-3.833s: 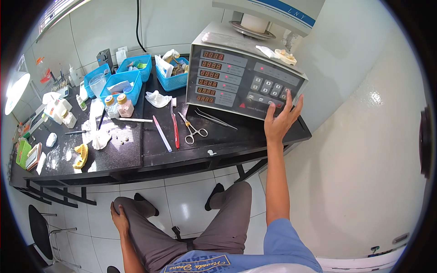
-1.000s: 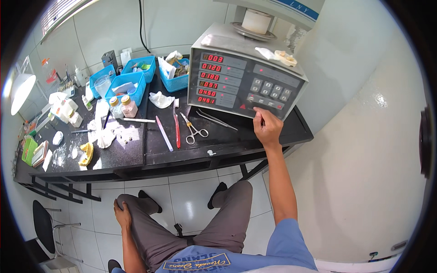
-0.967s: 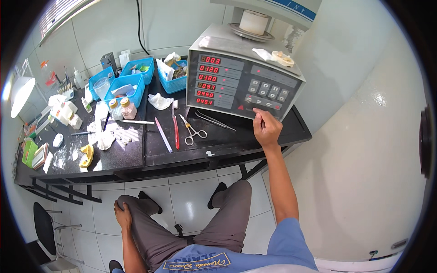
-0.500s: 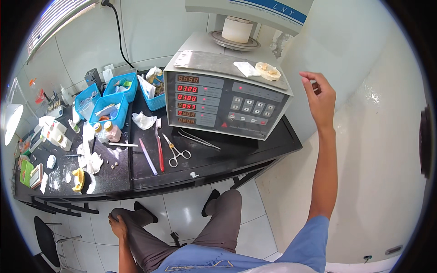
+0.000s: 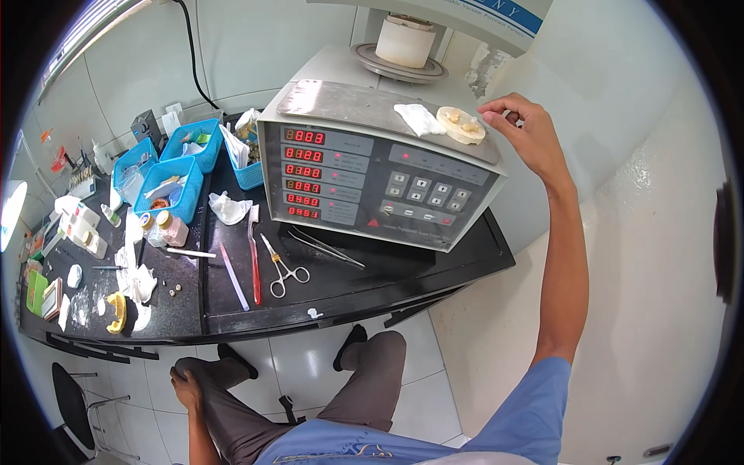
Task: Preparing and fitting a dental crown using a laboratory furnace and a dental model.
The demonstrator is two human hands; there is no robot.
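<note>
On the metal top of a grey furnace control box [image 5: 372, 174] lies a round cream disc [image 5: 463, 138] with small tooth-like pieces on it. A folded white tissue [image 5: 420, 119] rests against its left side. My right hand [image 5: 527, 132] hovers at the disc's right edge, thumb and index finger pinched together and the other fingers curled. Whether anything tiny sits between the fingertips cannot be made out. My left hand [image 5: 186, 389] lies flat on my left knee, holding nothing.
A white cylindrical stand [image 5: 405, 43] rises behind the box. In front lie tweezers [image 5: 325, 246], a locking clamp [image 5: 283, 270], a red toothbrush [image 5: 254, 256] and a lilac stick [image 5: 234, 277]. Blue baskets [image 5: 167, 194], small bottles [image 5: 172, 228] and a yellow dental model [image 5: 116, 311] stand leftward.
My right hand has moved left, up to the disc's edge. The view has shifted slightly, and more red digits glow on the box's displays. My left hand stays on my knee.
</note>
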